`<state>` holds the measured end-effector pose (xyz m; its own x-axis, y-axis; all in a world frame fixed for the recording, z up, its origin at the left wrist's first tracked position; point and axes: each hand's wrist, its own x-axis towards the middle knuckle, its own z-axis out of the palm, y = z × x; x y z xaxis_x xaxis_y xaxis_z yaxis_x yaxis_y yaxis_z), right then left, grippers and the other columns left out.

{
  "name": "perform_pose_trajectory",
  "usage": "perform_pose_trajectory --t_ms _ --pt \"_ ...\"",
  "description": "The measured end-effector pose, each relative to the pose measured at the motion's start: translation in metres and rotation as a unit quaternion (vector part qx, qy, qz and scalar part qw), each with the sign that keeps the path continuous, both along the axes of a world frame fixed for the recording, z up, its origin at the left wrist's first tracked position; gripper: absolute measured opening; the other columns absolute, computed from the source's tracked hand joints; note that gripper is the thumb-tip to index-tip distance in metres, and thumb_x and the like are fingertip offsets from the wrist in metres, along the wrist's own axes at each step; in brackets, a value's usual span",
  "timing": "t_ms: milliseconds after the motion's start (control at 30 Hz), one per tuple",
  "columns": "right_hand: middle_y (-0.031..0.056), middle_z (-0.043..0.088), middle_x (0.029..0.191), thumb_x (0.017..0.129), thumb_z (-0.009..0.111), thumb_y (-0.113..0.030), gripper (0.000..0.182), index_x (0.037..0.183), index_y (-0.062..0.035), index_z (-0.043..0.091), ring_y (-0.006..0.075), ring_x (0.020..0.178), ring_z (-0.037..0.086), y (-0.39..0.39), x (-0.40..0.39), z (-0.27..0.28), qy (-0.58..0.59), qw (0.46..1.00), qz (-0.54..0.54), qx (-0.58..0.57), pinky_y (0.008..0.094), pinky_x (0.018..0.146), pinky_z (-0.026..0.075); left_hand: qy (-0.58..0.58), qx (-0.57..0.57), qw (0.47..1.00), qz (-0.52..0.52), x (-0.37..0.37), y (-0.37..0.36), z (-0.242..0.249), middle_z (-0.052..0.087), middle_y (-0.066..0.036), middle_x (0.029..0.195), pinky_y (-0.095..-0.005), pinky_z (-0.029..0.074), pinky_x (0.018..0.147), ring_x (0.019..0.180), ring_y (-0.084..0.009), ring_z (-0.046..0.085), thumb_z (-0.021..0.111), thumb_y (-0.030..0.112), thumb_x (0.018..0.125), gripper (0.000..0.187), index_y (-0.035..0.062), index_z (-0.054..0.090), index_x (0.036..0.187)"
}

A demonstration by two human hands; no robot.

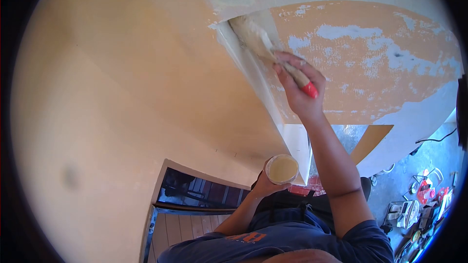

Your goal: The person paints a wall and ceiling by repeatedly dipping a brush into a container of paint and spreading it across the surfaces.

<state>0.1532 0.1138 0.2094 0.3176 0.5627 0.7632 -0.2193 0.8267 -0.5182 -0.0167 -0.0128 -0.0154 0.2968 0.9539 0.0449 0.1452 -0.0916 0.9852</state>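
Note:
My right hand [303,80] is raised and closed around a paintbrush [296,74] with a red-tipped handle. The wide bristles reach up to the left, against the pale strip [234,51] at the corner where the wall meets the patchy orange panel [351,58]. Lower down, at waist height, my left hand [268,185] wraps round a cup [282,169] of cream-coloured paint. The cup's mouth faces up, and part of its side is hidden by the fingers.
A cream wall [126,83] fills the left side. Below it is a framed window [195,190]. On the floor at lower right lie several tools and containers, among them a red item [426,192]. A dark cable [438,139] sticks out at the right.

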Motion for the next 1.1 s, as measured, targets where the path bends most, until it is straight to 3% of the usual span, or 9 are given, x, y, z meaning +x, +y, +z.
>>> perform_pose_trajectory --t_ms 133,267,333,467,533,700,767,833,1100 --pt "0.012 0.066 0.102 0.079 0.062 0.007 0.011 0.089 0.0038 0.061 0.0169 0.091 0.063 -0.005 0.006 -0.02 -0.004 1.0 0.012 0.01 0.025 0.077 0.049 0.019 0.009 1.0 0.0 -0.007 0.0 -0.006 0.044 -0.012 0.129 -0.0378 0.031 0.104 0.124 -0.0237 0.04 0.086 0.02 0.058 0.094 0.0027 0.028 0.13" --pt "0.0135 0.066 0.101 0.079 0.062 0.007 0.011 0.089 0.0038 0.061 0.0184 0.094 0.063 -0.006 0.005 -0.006 0.043 0.999 0.008 0.019 0.0264 0.078 0.05 -0.006 -0.002 1.0 -0.004 -0.008 0.0 -0.01 0.044 -0.012 0.129 -0.0379 0.031 0.104 0.124 -0.0241 0.04 0.086 0.02 0.058 0.095 0.0025 0.027 0.131" --pt "0.0141 0.064 0.104 0.08 0.061 0.009 0.012 0.09 0.0021 0.059 0.0146 0.094 0.06 -0.002 0.002 0.006 -0.008 0.999 -0.02 0.036 0.0254 0.079 0.049 -0.005 -0.003 1.0 0.004 -0.004 -0.001 -0.006 0.044 -0.013 0.128 -0.038 0.031 0.104 0.124 -0.0244 0.04 0.085 0.019 0.058 0.096 0.0019 0.027 0.131" --pt "0.0148 0.064 0.105 0.08 0.061 0.009 0.01 0.086 0.0025 0.057 0.0163 0.095 0.061 0.009 -0.007 -0.014 -0.012 0.999 -0.019 0.041 0.0265 0.079 0.05 0.023 0.009 1.0 0.002 -0.002 -0.001 0.002 0.044 -0.013 0.128 -0.0382 0.031 0.104 0.123 -0.0242 0.041 0.085 0.019 0.058 0.096 0.0013 0.026 0.132" --pt "0.0144 0.066 0.099 0.077 0.064 0.006 0.014 0.091 0.0031 0.062 0.0195 0.093 0.064 0.005 -0.007 -0.031 0.008 0.997 -0.039 0.064 0.0265 0.078 0.05 -0.003 0.009 1.0 -0.003 -0.004 -0.003 0.0 0.044 -0.013 0.128 -0.0384 0.031 0.104 0.123 -0.0234 0.041 0.086 0.019 0.058 0.097 0.001 0.025 0.132" --pt "0.0144 0.067 0.098 0.077 0.064 0.007 0.014 0.09 0.0031 0.063 0.0212 0.095 0.064 -0.013 0.003 -0.088 -0.018 0.999 -0.022 -0.02 0.0266 0.078 0.05 -0.014 -0.016 1.0 0.016 -0.007 -0.006 -0.002 0.045 -0.013 0.128 -0.0385 0.032 0.103 0.122 -0.0227 0.041 0.086 0.019 0.057 0.098 0.0011 0.026 0.131" --pt "0.0142 0.067 0.097 0.076 0.064 0.007 0.014 0.09 0.0029 0.064 0.0217 0.095 0.064 -0.018 0.009 -0.113 -0.037 0.998 -0.024 -0.05 0.0267 0.078 0.05 -0.016 0.014 0.998 0.058 -0.006 -0.009 -0.001 0.053 -0.008 0.12 -0.0358 0.038 0.099 0.114 -0.0195 0.05 0.084 0.008 0.057 0.083 0.0035 0.041 0.127" --pt "0.0184 0.065 0.1 0.077 0.063 0.011 0.025 0.095 -0.0028 0.051 0.0243 0.096 0.063 -0.02 0.014 -0.14 -0.123 0.991 -0.058 -0.011 0.0306 0.078 0.051 -0.012 0.008 0.998 0.053 -0.009 -0.008 -0.004 0.053 -0.008 0.12 -0.0357 0.039 0.099 0.114 -0.0193 0.05 0.084 0.008 0.056 0.082 0.0034 0.041 0.127" --pt "0.0168 0.066 0.098 0.075 0.064 0.009 0.016 0.086 0.0012 0.056 0.0267 0.095 0.064 -0.04 0.025 -0.213 -0.18 0.978 -0.032 -0.101 0.0295 0.076 0.052 -0.009 0.003 0.999 0.042 -0.005 -0.009 -0.008 0.054 -0.008 0.119 -0.0346 0.04 0.097 0.112 -0.0184 0.051 0.084 0.008 0.056 0.08 0.003 0.043 0.125"
